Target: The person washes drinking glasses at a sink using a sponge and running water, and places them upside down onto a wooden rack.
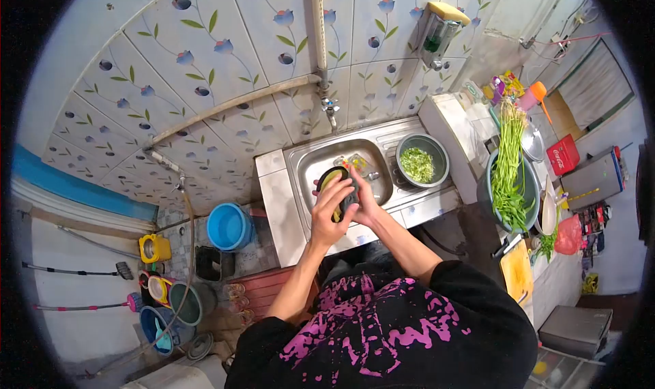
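Over the steel sink [297, 158], both hands are around a small, dark, thick-rimmed bowl [350, 197], tilted on its side. Something yellow-green shows inside its rim; I cannot make out whether it is a sponge or food. My left hand [330, 206] lies across the bowl's opening with its fingers curled over it. From the other side, my right hand [367, 203] grips the dark outer wall. Behind the hands, small orange and green scraps [356, 162] lie in the sink basin. The tap [331, 109] hangs above the basin, with no water visibly running.
On the drainboard to the right stands a grey basin [442, 158] of chopped greens [417, 165]. Farther right, long leafy stalks [510, 164] rest over a larger tub [488, 197], near a yellow cutting board [516, 272]. A blue bucket [229, 227] stands left of the counter.
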Demonstrator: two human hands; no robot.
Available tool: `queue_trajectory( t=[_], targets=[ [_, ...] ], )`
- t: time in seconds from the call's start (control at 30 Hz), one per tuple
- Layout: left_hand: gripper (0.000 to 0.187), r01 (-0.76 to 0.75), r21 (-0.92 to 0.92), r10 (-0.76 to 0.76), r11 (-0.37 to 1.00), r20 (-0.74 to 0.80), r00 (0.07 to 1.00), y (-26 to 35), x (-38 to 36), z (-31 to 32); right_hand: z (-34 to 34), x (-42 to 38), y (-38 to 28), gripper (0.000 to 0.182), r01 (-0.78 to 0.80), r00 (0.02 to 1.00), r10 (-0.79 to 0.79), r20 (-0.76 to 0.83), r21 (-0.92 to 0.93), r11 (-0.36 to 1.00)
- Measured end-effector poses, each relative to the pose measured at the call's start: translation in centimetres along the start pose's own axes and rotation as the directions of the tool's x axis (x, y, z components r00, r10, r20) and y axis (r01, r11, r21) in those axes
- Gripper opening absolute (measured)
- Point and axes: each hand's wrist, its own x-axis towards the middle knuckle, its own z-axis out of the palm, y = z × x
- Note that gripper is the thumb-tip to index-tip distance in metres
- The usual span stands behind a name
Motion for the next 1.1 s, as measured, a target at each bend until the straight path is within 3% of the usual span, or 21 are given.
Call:
queue_trajectory(
  t=[0.1, 0.13, 0.2, 0.37, 0.47, 0.5, 0.6, 0.67, 0.8, 0.9, 1.0, 1.03, 1.1],
  targets=[
    [0.032, -0.017, -0.030, 0.018, 0.999, 0.050, 0.999, -0.4, -0.6, -0.6, 0.7, -0.8, 1.4, 0.065, 0.025, 0.996, -0.030, -0.090, -0.050, 0.998],
    [0.033, 0.134, -0.086, -0.139, 0.987, -0.050, 0.989, -0.9, -0.5, -0.3, 1.0, -0.9, 1.9, 0.065, 0.022, 0.996, -0.026, -0.086, -0.054, 0.998],
    [0.034, 0.395, -0.238, -0.444, 0.887, -0.212, 0.870, -1.2, -0.1, 0.3, 1.7, -1.0, 2.5, 0.063, 0.062, 0.994, -0.067, -0.081, -0.065, 0.996],
    [0.038, 0.338, -0.033, -0.339, 0.940, -0.155, 0.928, 2.7, -2.3, 1.2, 0.1, 0.5, 1.4, 0.062, 0.031, 0.999, -0.029, 0.044, -0.062, 0.998],
    [0.042, 0.162, 0.189, -0.157, 0.969, -0.040, 0.987, 4.4, -2.0, 1.1, 1.8, -0.7, 1.8, 0.067, 0.060, 0.998, -0.059, 0.030, -0.023, 0.998],
    [0.042, 0.162, 0.191, -0.157, 0.968, -0.040, 0.987, 3.8, -1.7, 1.2, 2.2, -1.1, 2.0, 0.070, 0.071, 0.997, -0.071, 0.018, -0.003, 0.997],
    [0.045, 0.403, -0.047, -0.405, 0.914, -0.053, 0.913, 0.7, 0.6, 1.3, 1.3, -0.8, 2.2, 0.068, 0.191, 0.975, -0.200, -0.098, -0.093, 0.977],
    [0.046, 0.424, -0.064, -0.428, 0.903, -0.086, 0.900, 0.7, 0.7, 2.4, 0.4, -0.2, 1.3, 0.068, 0.245, 0.953, -0.266, -0.142, -0.146, 0.958],
    [0.049, 0.470, -0.078, -0.477, 0.879, -0.146, 0.867, 2.3, 0.1, 4.9, -1.6, 0.6, -1.3, 0.064, 0.221, 0.973, -0.228, -0.030, -0.154, 0.963],
    [0.053, 0.463, -0.034, -0.463, 0.886, -0.134, 0.876, 3.1, 0.8, 7.1, -2.3, 0.0, -3.3, 0.062, 0.184, 0.983, -0.182, 0.034, -0.054, 0.982],
    [0.057, 0.476, -0.256, -0.518, 0.841, -0.133, 0.845, 1.3, 2.3, 8.8, -2.9, -1.1, -4.7, 0.064, 0.225, 0.972, -0.231, -0.041, -0.110, 0.968],
    [0.057, 0.474, -0.255, -0.517, 0.843, -0.133, 0.846, 1.2, 2.9, 9.4, -2.7, -1.5, -5.3, 0.064, 0.246, 0.963, -0.259, -0.077, -0.140, 0.959],
    [0.054, 0.558, -0.583, -0.727, 0.591, -0.085, 0.682, 1.5, 4.1, 10.7, -2.6, -2.6, -6.6, 0.065, 0.262, 0.959, -0.275, -0.072, -0.152, 0.953]
  ],
)
